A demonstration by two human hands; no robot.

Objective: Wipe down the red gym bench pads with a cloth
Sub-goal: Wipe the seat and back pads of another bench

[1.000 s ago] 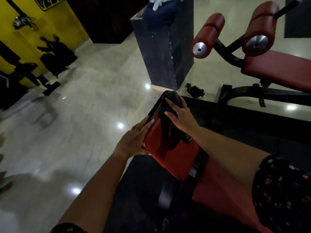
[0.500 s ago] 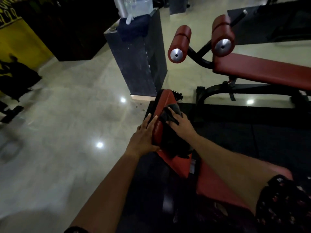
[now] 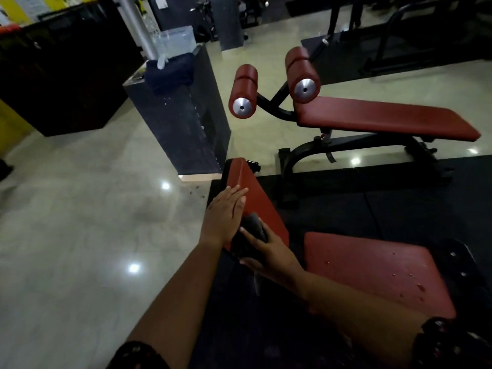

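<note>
Only a bunched patch of the dark grey cloth (image 3: pixel 252 225) shows. The right hand (image 3: pixel 270 253) covers the rest, and its fingers (image 3: pixel 249 233) end in the folds. That hand and the left hand (image 3: pixel 223 217) hide the lower end of the tilted red padded backrest (image 3: pixel 257 194). The right forearm covers the near corner of the flat red seat pad (image 3: pixel 372 270). The dark floral sleeves (image 3: pixel 138 355) run off the bottom edge. The black gym machines (image 3: pixel 399 27) along the top are cut off and too dim to make out.

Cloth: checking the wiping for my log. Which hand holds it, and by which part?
The right hand grips the cloth by its bunched near part, pressed against the raised red pad.
</note>
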